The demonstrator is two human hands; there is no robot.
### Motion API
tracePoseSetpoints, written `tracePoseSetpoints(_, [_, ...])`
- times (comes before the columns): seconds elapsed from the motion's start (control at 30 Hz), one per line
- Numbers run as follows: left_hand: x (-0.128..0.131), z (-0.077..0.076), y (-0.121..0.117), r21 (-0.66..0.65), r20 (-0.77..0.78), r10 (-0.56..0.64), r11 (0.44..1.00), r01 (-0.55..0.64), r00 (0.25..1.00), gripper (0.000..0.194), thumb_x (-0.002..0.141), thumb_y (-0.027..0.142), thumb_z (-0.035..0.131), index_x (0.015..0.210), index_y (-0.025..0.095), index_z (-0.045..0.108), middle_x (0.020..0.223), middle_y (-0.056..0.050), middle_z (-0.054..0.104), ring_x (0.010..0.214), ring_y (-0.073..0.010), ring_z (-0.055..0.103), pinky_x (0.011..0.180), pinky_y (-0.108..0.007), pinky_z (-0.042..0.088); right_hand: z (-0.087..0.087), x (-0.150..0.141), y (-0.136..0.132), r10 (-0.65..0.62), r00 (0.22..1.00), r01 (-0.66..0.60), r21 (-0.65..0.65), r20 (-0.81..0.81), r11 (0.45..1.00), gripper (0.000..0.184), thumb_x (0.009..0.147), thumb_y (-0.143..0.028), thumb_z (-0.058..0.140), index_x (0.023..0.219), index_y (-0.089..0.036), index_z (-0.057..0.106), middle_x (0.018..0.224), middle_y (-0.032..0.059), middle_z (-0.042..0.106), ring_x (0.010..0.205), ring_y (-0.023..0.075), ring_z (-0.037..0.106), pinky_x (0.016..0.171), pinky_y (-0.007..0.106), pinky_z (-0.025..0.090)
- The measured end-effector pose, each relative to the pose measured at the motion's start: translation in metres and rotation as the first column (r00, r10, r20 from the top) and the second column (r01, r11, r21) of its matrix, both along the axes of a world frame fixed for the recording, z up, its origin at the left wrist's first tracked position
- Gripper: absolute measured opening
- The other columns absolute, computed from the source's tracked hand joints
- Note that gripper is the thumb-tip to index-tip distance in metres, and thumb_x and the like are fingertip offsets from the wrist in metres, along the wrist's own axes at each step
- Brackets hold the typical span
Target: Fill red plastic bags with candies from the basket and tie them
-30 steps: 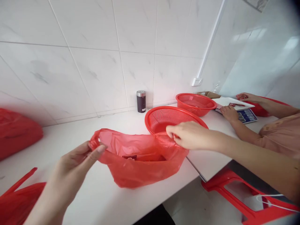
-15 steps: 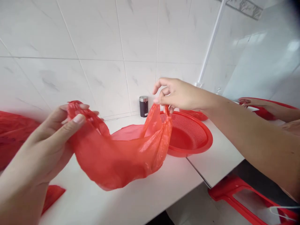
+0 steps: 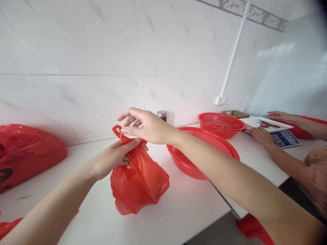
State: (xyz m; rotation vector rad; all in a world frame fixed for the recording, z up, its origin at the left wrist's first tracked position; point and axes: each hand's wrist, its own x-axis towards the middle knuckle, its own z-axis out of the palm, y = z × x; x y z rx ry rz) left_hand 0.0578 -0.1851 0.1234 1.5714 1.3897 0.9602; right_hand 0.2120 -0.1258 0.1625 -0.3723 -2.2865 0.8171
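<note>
A red plastic bag (image 3: pixel 143 183) hangs bunched just over the white table, its neck gathered. My left hand (image 3: pixel 116 158) is closed around that neck, with the thumb lying across it. Above it, my right hand (image 3: pixel 145 126) has its fingers stretched out and apart from the thumb. The right thumb tip reaches a twisted handle loop (image 3: pixel 118 129) sticking up from the neck. What the bag holds, if anything, is hidden.
Two red plastic baskets (image 3: pixel 189 170) stand on the right, by a dark jar (image 3: pixel 161 115). Further right, a co-worker's hands (image 3: pixel 262 136) are at a scale (image 3: pixel 283 137). A large red bag (image 3: pixel 30 149) lies left. A red stool (image 3: pixel 251 226) is below the table edge.
The bag was stretched wide between both hands; now it is gathered at the neck in my left hand. My hands have come together, and the view has shifted.
</note>
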Motion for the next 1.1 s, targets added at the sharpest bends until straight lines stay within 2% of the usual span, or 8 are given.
tracePoseSetpoints(0.13, [-0.013,-0.009,0.004,-0.217,0.163,0.033,0.976,0.003,0.986,0.040,0.082,0.058,0.055,0.080,0.019,0.063,0.061,0.003,0.052,0.053,-0.0095,0.048,0.053,-0.022,0.044,-0.035,0.014,0.019,0.036,0.990,-0.014,-0.160,0.140,0.987,0.015,0.089,-0.022,0.054,0.103,-0.018,0.057,0.084,0.0012,0.064,0.076,0.0113,0.060,0.073,0.028,0.050])
tracePoseSetpoints(0.27, [-0.021,-0.017,0.009,-0.215,0.239,-0.070,0.969,0.123,0.968,0.042,0.088,0.055,0.048,0.067,0.019,0.057,0.049,0.004,0.045,0.047,-0.0098,0.041,0.049,-0.022,0.037,-0.050,0.022,0.002,-0.097,0.989,0.071,-0.215,-0.109,0.974,0.001,0.089,-0.019,0.053,0.088,-0.018,0.054,0.081,-0.0011,0.060,0.074,0.0103,0.059,0.072,0.027,0.050])
tracePoseSetpoints(0.43, [-0.031,-0.016,0.003,-0.149,0.155,-0.191,0.966,0.214,0.969,0.032,0.087,0.045,0.053,0.074,0.019,0.065,0.068,-0.001,0.062,0.066,-0.0158,0.057,0.062,-0.027,0.046,-0.050,0.024,-0.038,0.021,0.966,-0.080,-0.222,-0.257,0.972,0.008,0.088,-0.025,0.059,0.093,-0.021,0.055,0.087,-0.0013,0.058,0.083,0.0111,0.060,0.080,0.028,0.048])
tracePoseSetpoints(0.63, [-0.031,-0.012,-0.006,-0.118,-0.060,-0.243,0.965,0.235,0.968,0.010,0.078,0.032,0.064,0.082,0.023,0.067,0.077,0.000,0.064,0.075,-0.0183,0.060,0.071,-0.030,0.048,-0.090,-0.004,-0.017,-0.106,0.971,0.010,-0.404,-0.216,0.915,0.027,0.098,-0.042,0.038,0.118,-0.028,0.052,0.099,0.0013,0.061,0.098,0.0149,0.057,0.088,0.033,0.044])
tracePoseSetpoints(0.8, [-0.019,-0.036,-0.002,0.053,-0.309,0.029,0.999,-0.014,0.951,0.011,0.072,0.013,0.052,0.068,0.023,0.051,0.057,0.006,0.050,0.052,-0.0112,0.045,0.049,-0.022,0.034,-0.131,-0.026,-0.006,-0.196,0.957,0.052,-0.539,-0.213,0.841,0.026,0.097,-0.041,0.039,0.110,-0.026,0.057,0.074,-0.0023,0.055,0.065,0.0116,0.051,0.066,0.026,0.044])
tracePoseSetpoints(0.93, [-0.004,-0.058,0.002,0.481,-0.490,0.428,0.859,-0.174,0.759,0.022,0.069,0.006,0.041,0.076,0.025,0.049,0.068,0.005,0.058,0.053,-0.0124,0.046,0.049,-0.023,0.033,-0.140,-0.030,-0.010,-0.199,0.910,-0.112,-0.679,-0.363,0.725,0.021,0.093,-0.036,0.045,0.102,-0.023,0.060,0.071,-0.0026,0.054,0.061,0.0100,0.047,0.060,0.023,0.041])
tracePoseSetpoints(1.0, [-0.003,-0.064,0.004,0.551,-0.466,0.446,0.822,-0.144,0.764,0.027,0.071,0.006,0.040,0.084,0.026,0.052,0.087,0.004,0.063,0.056,-0.0114,0.049,0.052,-0.024,0.037,-0.138,-0.026,-0.009,-0.158,0.911,-0.204,-0.749,-0.381,0.630,0.017,0.089,-0.032,0.050,0.094,-0.020,0.062,0.078,-0.0003,0.057,0.068,0.0112,0.052,0.066,0.024,0.043])
tracePoseSetpoints(1.1, [-0.009,-0.065,0.005,0.471,-0.442,0.368,0.871,-0.137,0.818,0.026,0.079,0.015,0.044,0.095,0.030,0.058,0.108,0.004,0.063,0.058,-0.0111,0.053,0.057,-0.025,0.043,-0.134,-0.019,-0.007,-0.129,0.953,-0.157,-0.815,-0.273,0.558,0.013,0.084,-0.026,0.053,0.086,-0.017,0.063,0.075,0.0007,0.058,0.069,0.0124,0.054,0.067,0.025,0.043])
